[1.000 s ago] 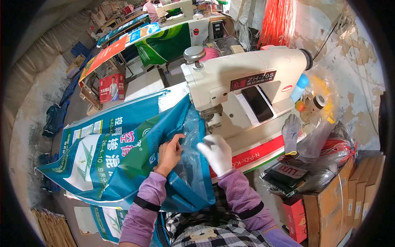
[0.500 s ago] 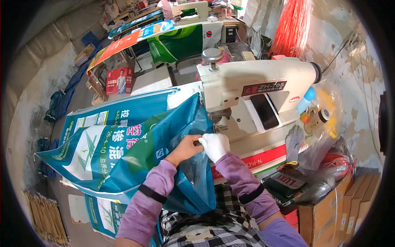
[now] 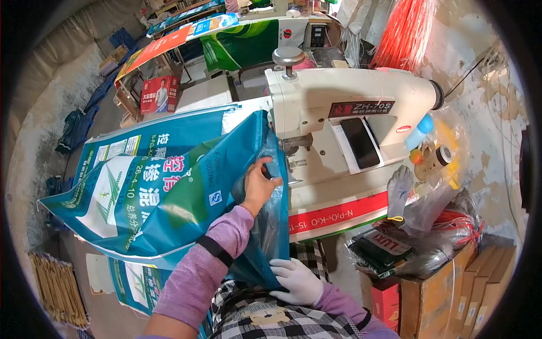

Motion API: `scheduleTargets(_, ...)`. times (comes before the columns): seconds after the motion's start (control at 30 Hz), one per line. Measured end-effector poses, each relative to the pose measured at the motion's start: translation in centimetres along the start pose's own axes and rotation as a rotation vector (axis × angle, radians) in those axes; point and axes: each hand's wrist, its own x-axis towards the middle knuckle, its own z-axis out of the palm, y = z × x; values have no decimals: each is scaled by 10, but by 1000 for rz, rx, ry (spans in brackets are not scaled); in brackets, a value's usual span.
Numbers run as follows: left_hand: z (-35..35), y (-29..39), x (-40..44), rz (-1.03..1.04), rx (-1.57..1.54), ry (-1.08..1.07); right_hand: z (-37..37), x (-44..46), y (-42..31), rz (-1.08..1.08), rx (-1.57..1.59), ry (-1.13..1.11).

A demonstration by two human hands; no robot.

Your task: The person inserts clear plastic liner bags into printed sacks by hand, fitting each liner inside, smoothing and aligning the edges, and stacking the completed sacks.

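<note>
A blue and green printed bag point(image 3: 186, 192) with a clear plastic liner point(image 3: 272, 217) at its open edge lies left of the white sewing machine point(image 3: 344, 93). My bare left hand point(image 3: 259, 185) is at the upper part of that edge, thumb and fingers bent round the bag's edge and liner. My right hand point(image 3: 297, 281), in a white glove, is at the bag's lower corner near my lap, fingers spread, with the fingertips touching the blue material. The bag's upper corner is close to the machine's presser foot.
A phone point(image 3: 361, 143) lies on the machine bed. To the right are a grey glove point(image 3: 400, 192), a jar point(image 3: 435, 163), a blue bottle point(image 3: 419, 132) and cardboard boxes point(image 3: 437, 294). Red strands point(image 3: 403, 37) hang behind. A red box point(image 3: 160, 95) stands at the back left.
My hands, together at the liner half a second ago, have parted. My left hand moved slightly up along the edge, and my right hand moved down to the bag's lower corner and opened.
</note>
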Motion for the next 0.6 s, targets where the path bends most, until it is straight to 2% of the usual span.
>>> scheduleTargets(0.03, 1, 1, 0, 7, 11, 89, 10, -4, 3, -2, 5, -5)
scheduleTargets(0.1, 1, -1, 1, -12, 42, 96, 38, -18, 14, 427, 313, -2)
scheduleTargets(0.13, 6, -8, 3, -33, 58, 154, 41, -21, 7, 539, 353, 153)
scheduleTargets(0.17, 10, -15, 7, -52, 72, 209, 39, -21, 5, 538, 355, 149)
scheduleTargets(0.2, 19, -29, 14, -177, 42, 198, 34, -23, 5, 588, 351, 166)
scheduleTargets(0.23, 16, -50, 29, -434, -214, 142, 30, -30, 5, 644, 345, 190)
scheduleTargets(0.3, -31, 20, 4, -562, -689, -65, 22, -45, 10, 651, 332, 213)
scheduleTargets(0.37, -84, 65, -38, -49, -542, -359, 10, -53, 12, 653, 308, 169)
scheduleTargets(0.4, -117, 88, -72, 192, -362, -380, 12, -55, 13, 652, 343, 191)
scheduleTargets(0.43, -147, 103, -100, 501, 36, -302, 17, -58, 21, 650, 378, 151)
scheduleTargets(0.5, -189, 130, -153, 401, 585, -239, 13, -41, 31, 644, 295, 178)
scheduleTargets(0.53, -201, 115, -167, 261, 728, -186, 13, -31, 42, 655, 317, 224)
scheduleTargets(0.57, -220, 96, -177, 123, 872, -128, 1, -11, 42, 753, 403, 253)
scheduleTargets(0.6, -241, 74, -179, 106, 956, -90, 0, 2, 54, 730, 465, 272)
